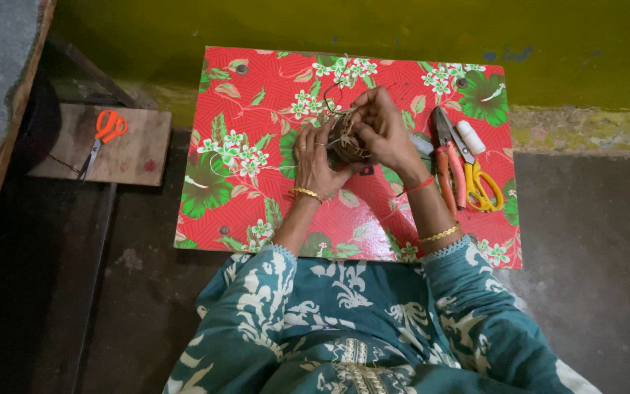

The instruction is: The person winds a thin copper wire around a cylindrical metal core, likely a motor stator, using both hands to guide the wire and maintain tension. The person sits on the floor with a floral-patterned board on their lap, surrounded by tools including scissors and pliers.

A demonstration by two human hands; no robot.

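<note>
My left hand (315, 162) cups a small dark brown bundle (345, 144) wound with thin pale thread over the middle of a low table covered in red flowered cloth (257, 197). From above, the fingers of my right hand (380, 128) pinch the bundle and its loose strands. Thin thread or wire loops stick out of the bundle toward the far edge. Both wrists wear gold bangles, and the right one also has a red thread.
To the right on the cloth lie red-handled pliers (448, 164), yellow-handled scissors (479, 179) and a white spool (469, 136). Orange-handled scissors (103, 135) rest on a wooden board (136, 157) at left. A yellow-green wall (329, 25) rises behind; dark floor lies around.
</note>
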